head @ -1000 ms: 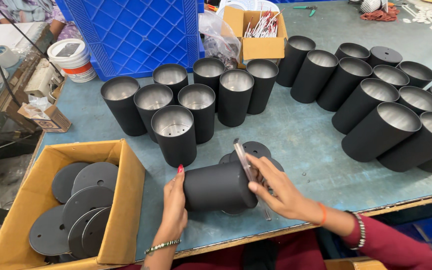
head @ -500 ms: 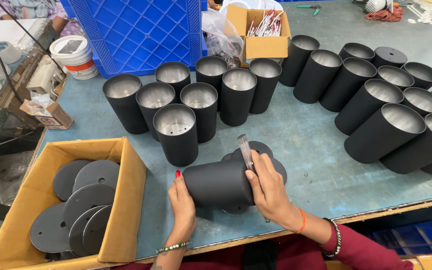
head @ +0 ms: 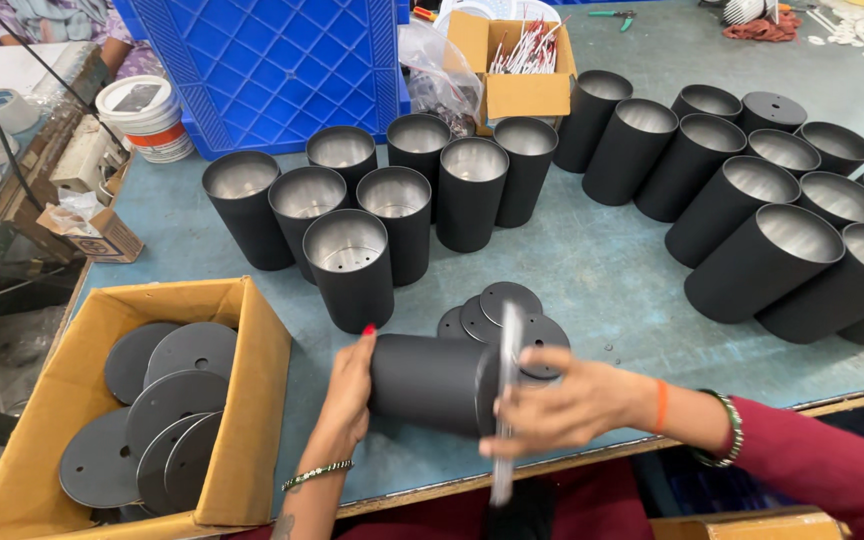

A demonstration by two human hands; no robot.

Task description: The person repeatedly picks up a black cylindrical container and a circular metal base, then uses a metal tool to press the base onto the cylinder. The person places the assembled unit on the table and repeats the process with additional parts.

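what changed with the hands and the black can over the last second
The right hand slid from beside the lying black cylinder onto its open end, swinging the thin metal tool from pointing up and away to upright across that end. The left hand kept its grip on the closed end. The loose discs and standing cylinders stayed put.

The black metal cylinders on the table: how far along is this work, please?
Done: unclear; one far black cylinder seems capped. In hand: left hand steadies a lying black cylinder; right hand presses a blurred flat piece against its end. Left: many open cylinders, loose grey discs in the cardboard box.
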